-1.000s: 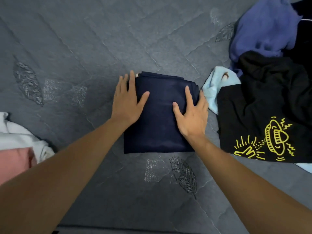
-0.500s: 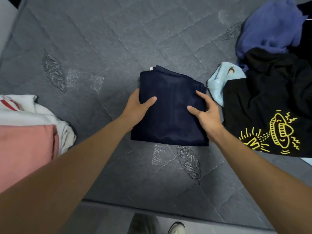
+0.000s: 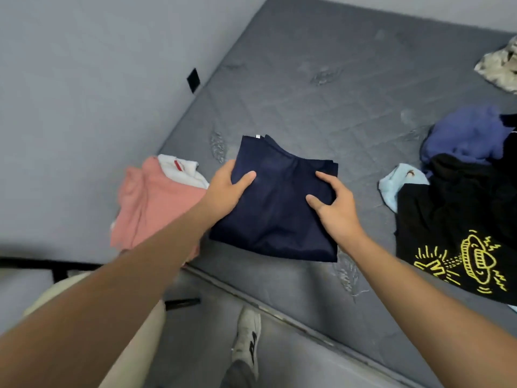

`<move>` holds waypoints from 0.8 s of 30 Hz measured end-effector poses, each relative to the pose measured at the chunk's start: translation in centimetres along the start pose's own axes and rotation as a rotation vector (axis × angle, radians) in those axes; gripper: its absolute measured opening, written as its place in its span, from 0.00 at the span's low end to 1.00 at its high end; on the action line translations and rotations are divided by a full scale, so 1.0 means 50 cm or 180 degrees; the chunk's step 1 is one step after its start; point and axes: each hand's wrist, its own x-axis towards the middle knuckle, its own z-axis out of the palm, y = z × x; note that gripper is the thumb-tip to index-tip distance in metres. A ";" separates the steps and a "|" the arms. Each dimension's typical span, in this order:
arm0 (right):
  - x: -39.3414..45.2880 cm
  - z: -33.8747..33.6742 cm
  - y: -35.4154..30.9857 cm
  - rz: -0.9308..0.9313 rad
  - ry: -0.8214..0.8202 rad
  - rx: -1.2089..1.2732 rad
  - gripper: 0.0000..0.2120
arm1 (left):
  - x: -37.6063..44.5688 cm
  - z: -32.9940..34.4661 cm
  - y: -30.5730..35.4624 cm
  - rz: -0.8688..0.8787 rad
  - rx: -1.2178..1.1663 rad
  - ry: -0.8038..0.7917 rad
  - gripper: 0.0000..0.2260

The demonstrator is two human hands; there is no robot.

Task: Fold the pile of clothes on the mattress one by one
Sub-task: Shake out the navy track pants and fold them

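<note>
We look down on a grey quilted mattress [image 3: 321, 107] pushed into the corner of pale grey walls, with a strip of grey floor along its near edge. Over the near part of the mattress we hold a folded navy-blue garment [image 3: 279, 203], a squarish packet with a small white tag at its far corner. Our left hand [image 3: 226, 189] has its grip closed on the packet's left edge, thumb lying across the top and fingers tucked out of sight underneath. Our right hand [image 3: 335, 208] grips the right side the same way, thumb and forefinger spread on the top layer and the rest curled around the edge. We cannot tell whether the packet's underside touches the mattress or hangs just above it. To the left, at the mattress corner, lies a stack with a folded salmon-pink garment [image 3: 151, 203] on top and a white garment with a red stripe [image 3: 181, 169] beneath. On the right is the unfolded pile: a black T-shirt with a yellow cartoon print [image 3: 458, 225], a light blue cloth [image 3: 397, 183] peeking out beside it, and a crumpled purple-blue garment [image 3: 470, 135] behind. A mottled beige cloth [image 3: 500, 63] lies far right. Below, a white sneaker [image 3: 247, 337] stands on the floor.
</note>
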 end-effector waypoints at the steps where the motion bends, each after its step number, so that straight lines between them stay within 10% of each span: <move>1: -0.020 0.028 -0.036 -0.0047 -0.0051 0.0017 0.26 | -0.028 -0.046 0.012 -0.0035 0.0051 0.0054 0.11; 5: -0.079 0.147 -0.123 -0.0163 -0.0268 0.0162 0.25 | -0.095 -0.209 -0.001 0.0044 0.1324 0.0662 0.14; 16: -0.065 0.527 -0.145 -0.0173 -0.0367 -0.0147 0.26 | -0.035 -0.479 -0.203 -0.0401 0.0644 0.0513 0.17; 20: -0.034 0.608 -0.083 0.0095 -0.0359 -0.1565 0.33 | 0.025 -0.473 -0.307 -0.0552 0.2327 0.0681 0.27; 24: -0.029 0.674 -0.047 -0.0577 -0.0419 -0.2219 0.34 | 0.020 -0.419 -0.367 0.0963 0.3459 0.0451 0.31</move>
